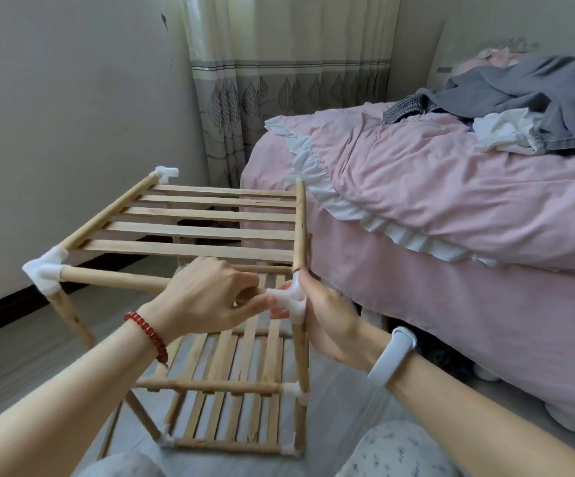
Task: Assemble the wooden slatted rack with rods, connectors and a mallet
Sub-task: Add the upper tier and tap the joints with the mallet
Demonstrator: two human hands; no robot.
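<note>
A wooden slatted rack (196, 232) stands on the floor in front of me, with a top shelf of slats and lower shelves below. White plastic connectors join its rods, one at the near left corner (47, 271) and one at the far left corner (166, 173). At the near right corner my right hand (327, 321) grips a white connector (291, 299) on top of the upright rod. My left hand (210, 297) holds the end of the front horizontal rod (114, 279) at that connector's side socket. No mallet is in view.
A bed with a pink ruffled cover (451, 187) stands close on the right, with grey and white clothes (533, 98) piled on it. A grey wall (55, 115) is on the left, a patterned curtain (262, 80) behind. My knees show at the bottom edge.
</note>
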